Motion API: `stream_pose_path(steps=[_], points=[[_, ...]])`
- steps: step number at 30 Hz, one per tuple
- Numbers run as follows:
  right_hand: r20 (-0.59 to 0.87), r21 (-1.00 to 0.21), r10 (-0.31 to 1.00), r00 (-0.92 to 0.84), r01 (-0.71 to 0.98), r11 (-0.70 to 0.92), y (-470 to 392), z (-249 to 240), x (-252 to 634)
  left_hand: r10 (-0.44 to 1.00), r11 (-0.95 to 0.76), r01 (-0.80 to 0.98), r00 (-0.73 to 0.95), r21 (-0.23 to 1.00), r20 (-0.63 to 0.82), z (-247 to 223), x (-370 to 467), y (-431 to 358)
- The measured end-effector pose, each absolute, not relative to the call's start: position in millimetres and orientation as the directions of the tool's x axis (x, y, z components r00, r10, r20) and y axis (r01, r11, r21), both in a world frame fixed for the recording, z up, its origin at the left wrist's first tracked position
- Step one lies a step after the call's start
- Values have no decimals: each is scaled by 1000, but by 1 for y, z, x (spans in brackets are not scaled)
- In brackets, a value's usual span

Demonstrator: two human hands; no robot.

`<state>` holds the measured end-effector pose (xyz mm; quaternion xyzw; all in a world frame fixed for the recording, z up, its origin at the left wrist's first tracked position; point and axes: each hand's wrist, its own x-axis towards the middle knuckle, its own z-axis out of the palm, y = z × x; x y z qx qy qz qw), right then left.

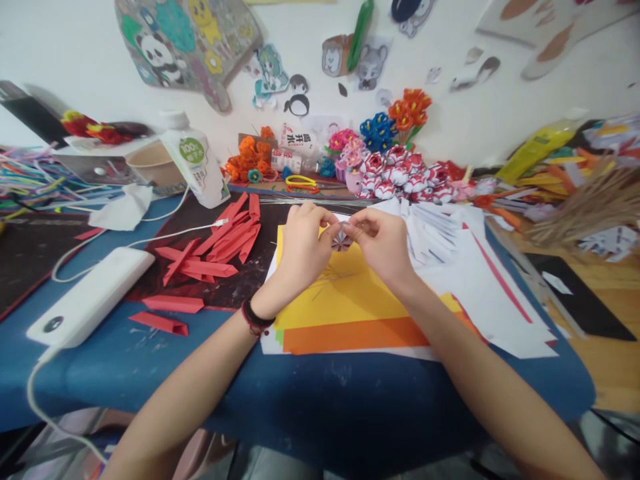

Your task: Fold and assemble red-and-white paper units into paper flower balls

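Note:
A small folded paper piece, white with reddish stripes (341,240), is held up between both hands over yellow paper (350,287). My left hand (307,243) pinches its left edge between thumb and fingers. On its other side, my right hand (383,243) grips the upper right edge in the same way. Orange paper (350,335) shows below the yellow sheet. Folded red paper strips (225,243) lie in a loose pile to the left of my left hand. White folded strips (433,230) lie to the right of my right hand.
A white power bank (93,297) with cables lies at the left, near a white bottle (195,160). Finished paper flowers (400,173) line the back. A yellow bottle (540,147) and a black flat object (583,293) are at the right.

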<state>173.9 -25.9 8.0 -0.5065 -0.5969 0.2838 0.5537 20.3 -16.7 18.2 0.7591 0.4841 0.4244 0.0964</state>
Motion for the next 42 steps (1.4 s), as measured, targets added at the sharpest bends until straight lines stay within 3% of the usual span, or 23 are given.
stream_pose_path(steps=[10,21,30,36,42], points=[[225,-972,965,-135,45,232,-20,19,188,852,-520,540,269,662,450,24,11,-9],[173,-985,974,-147,-12,173,-17,19,191,863,-505,563,305,654,404,36,12,-15],[138,-988,956,-257,-98,116,-18,22,193,887,-393,400,404,828,226,42,8,-14],[104,-994,967,-231,-52,94,-20,23,192,894,-348,327,396,878,207,40,9,-12],[156,-985,976,-154,44,165,-21,23,188,901,-361,373,375,855,217,38,10,-14]])
